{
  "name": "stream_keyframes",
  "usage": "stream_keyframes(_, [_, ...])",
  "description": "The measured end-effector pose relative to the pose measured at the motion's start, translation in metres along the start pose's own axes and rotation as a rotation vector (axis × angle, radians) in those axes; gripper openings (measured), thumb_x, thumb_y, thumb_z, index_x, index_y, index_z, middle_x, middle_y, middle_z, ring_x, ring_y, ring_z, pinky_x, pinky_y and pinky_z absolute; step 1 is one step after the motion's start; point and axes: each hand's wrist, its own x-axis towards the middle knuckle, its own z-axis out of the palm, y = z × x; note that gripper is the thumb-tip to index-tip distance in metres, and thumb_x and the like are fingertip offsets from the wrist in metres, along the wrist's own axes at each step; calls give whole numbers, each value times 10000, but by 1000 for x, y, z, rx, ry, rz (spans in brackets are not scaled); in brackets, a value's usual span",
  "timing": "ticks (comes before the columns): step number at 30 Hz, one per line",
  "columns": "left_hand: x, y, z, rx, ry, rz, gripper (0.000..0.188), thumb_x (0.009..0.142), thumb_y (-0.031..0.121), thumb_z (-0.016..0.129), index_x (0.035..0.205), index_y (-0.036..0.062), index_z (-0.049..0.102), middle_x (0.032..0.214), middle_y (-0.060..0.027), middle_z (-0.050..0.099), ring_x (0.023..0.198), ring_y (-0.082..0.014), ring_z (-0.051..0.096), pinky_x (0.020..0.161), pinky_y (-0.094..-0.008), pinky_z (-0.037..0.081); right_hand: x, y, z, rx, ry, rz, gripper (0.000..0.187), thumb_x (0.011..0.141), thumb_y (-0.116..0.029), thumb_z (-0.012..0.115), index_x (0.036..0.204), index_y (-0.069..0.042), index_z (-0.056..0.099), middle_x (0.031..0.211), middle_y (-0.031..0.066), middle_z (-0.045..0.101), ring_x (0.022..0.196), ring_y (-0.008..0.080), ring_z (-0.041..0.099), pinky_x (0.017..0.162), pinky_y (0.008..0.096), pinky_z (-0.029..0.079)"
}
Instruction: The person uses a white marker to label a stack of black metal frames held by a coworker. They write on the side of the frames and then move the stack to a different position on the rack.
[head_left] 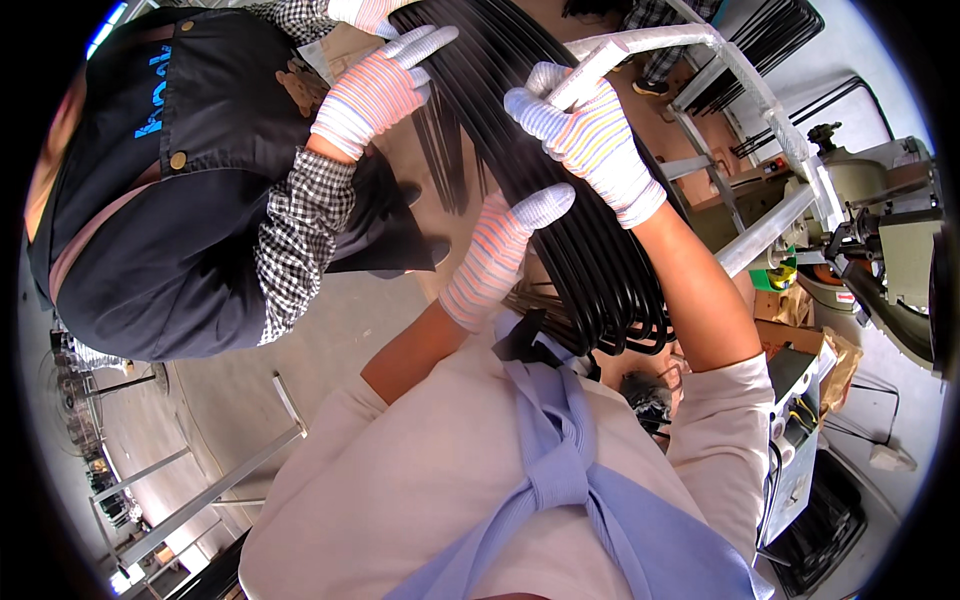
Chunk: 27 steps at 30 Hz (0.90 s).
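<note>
A thick bundle of black bent rods [590,260] hangs in front of me, its rounded ends toward my body. My left hand [492,255], in a striped glove with grey fingertips, grips the bundle's left side; its thumb lies on top and the other fingers are hidden. My right hand [597,140], gloved too, is closed around a short pale bar [590,75] above the bundle's right side. Whether that bar belongs to the rack beside it, I cannot tell. Across from my left hand, a co-worker's gloved hand [375,95] touches the bundle's far left edge.
The co-worker, in a dark apron [200,230], stands close on my left. A film-wrapped metal rack [770,110] rises at the right. Beyond it are a machine [890,240], a green bin [772,278] and cardboard boxes [785,305]. Metal framing [215,490] stands at the lower left.
</note>
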Motion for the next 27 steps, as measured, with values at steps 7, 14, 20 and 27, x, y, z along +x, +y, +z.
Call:
stream_keyframes(7, [4,-7,-6,10,33,-1,330,804,146,613,1113,45,556,1038,-28,591,947,-135,571,847,-275,454,-3,1,-1,60,-14,24,107,741,-128,650,752,-22,632,594,-15,509,533,49,475,491,214,361])
stream_keyframes(14, [3,-6,-7,5,39,22,314,792,114,620,1094,44,567,1012,-25,601,931,-134,578,841,-274,459,-1,0,2,1,-25,38,105,731,-136,679,755,-51,623,603,-39,515,545,34,467,494,207,351])
stream_keyframes(20, [4,-3,-9,-23,47,-33,315,782,100,629,1087,45,570,1009,-24,604,930,-135,580,842,-273,459,-1,-5,2,34,-33,47,125,731,-147,690,744,-52,610,591,-46,505,536,30,450,488,209,340])
stream_keyframes(27, [1,3,-9,156,8,81,294,820,132,589,1096,34,562,1048,-41,591,973,-144,568,876,-286,442,1,-3,6,21,-1,13,144,738,-149,684,702,-57,579,533,-58,458,475,32,406,452,213,309])
